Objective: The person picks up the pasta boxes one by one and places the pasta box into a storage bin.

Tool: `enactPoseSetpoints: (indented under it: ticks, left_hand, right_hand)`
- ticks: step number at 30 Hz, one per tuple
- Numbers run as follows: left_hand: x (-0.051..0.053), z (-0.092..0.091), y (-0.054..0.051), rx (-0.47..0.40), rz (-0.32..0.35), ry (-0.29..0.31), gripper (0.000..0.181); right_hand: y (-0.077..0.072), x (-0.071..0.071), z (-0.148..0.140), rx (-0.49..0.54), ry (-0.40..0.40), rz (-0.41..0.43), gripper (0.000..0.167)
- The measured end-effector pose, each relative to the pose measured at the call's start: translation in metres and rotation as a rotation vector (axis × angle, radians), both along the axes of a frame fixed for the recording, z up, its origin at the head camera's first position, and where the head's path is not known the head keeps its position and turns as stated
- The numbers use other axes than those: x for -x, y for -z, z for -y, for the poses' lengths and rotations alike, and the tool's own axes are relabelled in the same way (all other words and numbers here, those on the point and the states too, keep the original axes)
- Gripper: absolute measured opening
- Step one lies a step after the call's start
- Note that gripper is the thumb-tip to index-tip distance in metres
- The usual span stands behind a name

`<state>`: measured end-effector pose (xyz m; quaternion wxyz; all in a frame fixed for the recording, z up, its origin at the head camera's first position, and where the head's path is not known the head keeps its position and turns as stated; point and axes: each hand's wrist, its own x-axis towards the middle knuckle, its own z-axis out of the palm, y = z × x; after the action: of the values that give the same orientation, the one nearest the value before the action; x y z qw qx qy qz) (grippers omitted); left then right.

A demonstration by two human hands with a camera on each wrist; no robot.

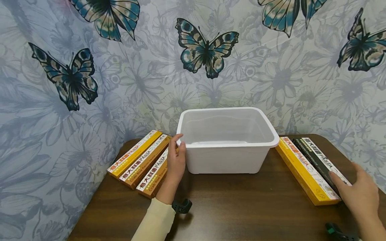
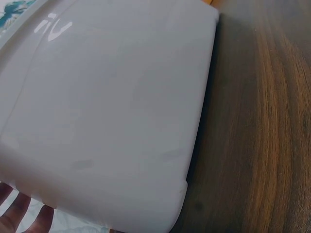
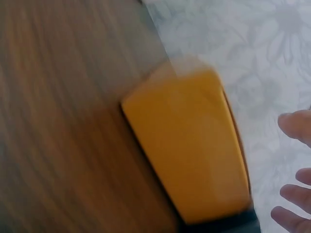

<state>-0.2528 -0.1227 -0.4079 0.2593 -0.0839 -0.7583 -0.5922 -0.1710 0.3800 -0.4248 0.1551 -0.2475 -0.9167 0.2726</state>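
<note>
A white plastic bin (image 1: 223,159) stands upright at the back of the table. My left hand (image 1: 176,160) grips its front left corner, index finger over the rim and thumb in front. In the left wrist view, its fingertips (image 2: 43,218) meet the bin's edge (image 2: 112,111). At the right lie a yellow pasta box (image 1: 304,170) and, beside it, a black one with a white printed face (image 1: 324,160). My right hand (image 1: 359,192) is spread near the black box's front end, its thumb by it. The right wrist view shows its fingers apart from the yellow box (image 3: 184,145).
Left of the bin lie a yellow box (image 1: 134,152) and two brown-orange ones (image 1: 144,160), side by side and slanted. The left arm partly covers the nearest. Wallpaper with butterflies (image 1: 206,50) backs the brown wooden table (image 1: 229,204).
</note>
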Motion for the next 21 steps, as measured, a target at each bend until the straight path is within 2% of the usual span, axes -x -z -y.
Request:
enactPoseSetpoints:
  ticks: [4,12,17,21]
  left_hand:
    - [0.0,-0.001,0.0,0.002,-0.007,0.0,0.04]
    - [-0.001,0.0,-0.001,0.005,0.017,0.008,0.039]
    - [-0.002,0.0,0.0,0.006,0.025,0.012,0.039]
    - [-0.003,0.0,-0.001,0.006,0.016,0.006,0.039]
  right_hand:
    - [0.005,-0.004,-0.015,-0.014,0.021,0.048,0.091]
    - [0.022,-0.004,-0.033,0.013,-0.014,0.115,0.099]
    - [0.034,-0.001,-0.04,-0.04,-0.092,0.123,0.096]
    - [0.038,0.0,-0.045,-0.107,-0.147,0.118,0.091]
